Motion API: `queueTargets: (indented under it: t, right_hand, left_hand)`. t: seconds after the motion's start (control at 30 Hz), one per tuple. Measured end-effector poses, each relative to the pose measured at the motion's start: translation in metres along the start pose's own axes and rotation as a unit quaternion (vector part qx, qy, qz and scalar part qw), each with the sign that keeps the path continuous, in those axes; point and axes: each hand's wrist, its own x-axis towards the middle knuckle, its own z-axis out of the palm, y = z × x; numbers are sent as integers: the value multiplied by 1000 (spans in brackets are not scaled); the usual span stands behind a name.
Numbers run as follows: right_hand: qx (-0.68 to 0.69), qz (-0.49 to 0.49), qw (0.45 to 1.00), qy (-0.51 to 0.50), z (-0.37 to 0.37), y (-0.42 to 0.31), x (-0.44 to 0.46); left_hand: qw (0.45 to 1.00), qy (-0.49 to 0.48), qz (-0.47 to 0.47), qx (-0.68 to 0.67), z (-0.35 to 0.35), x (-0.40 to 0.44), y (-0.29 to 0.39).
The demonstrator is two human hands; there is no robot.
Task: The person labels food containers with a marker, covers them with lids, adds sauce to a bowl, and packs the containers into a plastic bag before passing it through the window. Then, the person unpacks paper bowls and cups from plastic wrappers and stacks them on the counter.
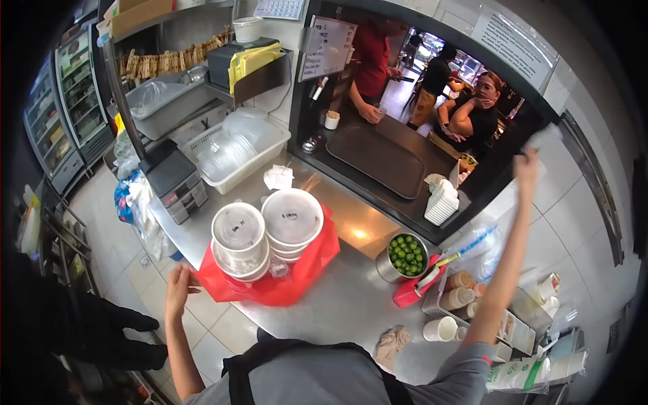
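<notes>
My left hand [179, 289] is beside the near left edge of a red plastic bag [307, 270], its fingers loosely curled and apart, with nothing visible in them. On the spread bag stand two stacks of round lidded tubs, a left tub [238, 228] and a right tub [291, 217], both with handwriting on their lids. A small clear plastic packet [279, 267] lies between the stacks. Up at the right wall, my right hand [526, 169] is raised with fingers closed, at a blurred whitish thing [544, 139] that I cannot make out.
A steel pot of green limes [407, 256] and a red-handled tool [415, 287] stand right of the bag. Bottles [461, 297], a paper cup [440, 329] and a crumpled cloth [391, 345] sit nearby. Beyond the pass-through's dark tray [374, 160] are other people.
</notes>
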Motion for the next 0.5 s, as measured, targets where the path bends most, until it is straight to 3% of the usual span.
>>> queueTargets:
  t: [0.03,0.07,0.17,0.23,0.27,0.33,0.47,0.5]
  right_hand:
    - [57,-132,989,33,4,-77,-50]
    - [193,-147,970,-24,-14,-168,-104]
    - [127,-282,940,-142,21,-276,-215]
    - [124,-326,890,-294,34,-330,-284]
    - [135,-418,874,-208,50,-339,-317]
    - [105,-440,819,-353,47,-364,-336]
    - [174,-382,822,-385,37,-382,-323]
    - [253,-327,824,-387,34,-379,-315]
  left_hand:
    - [999,7,-24,-38,5,-2,8]
    - [1000,3,-19,-21,5,2,3]
    - [999,-33,21,15,23,-7,11]
    - [994,-35,100,-26,34,-10,9]
    - [990,-24,135,-18,37,-7,-1]
    - [986,-8,161,-34,38,-12,3]
    - [974,-54,123,-185,32,-17,20]
    - [966,-62,103,-229,31,-16,26]
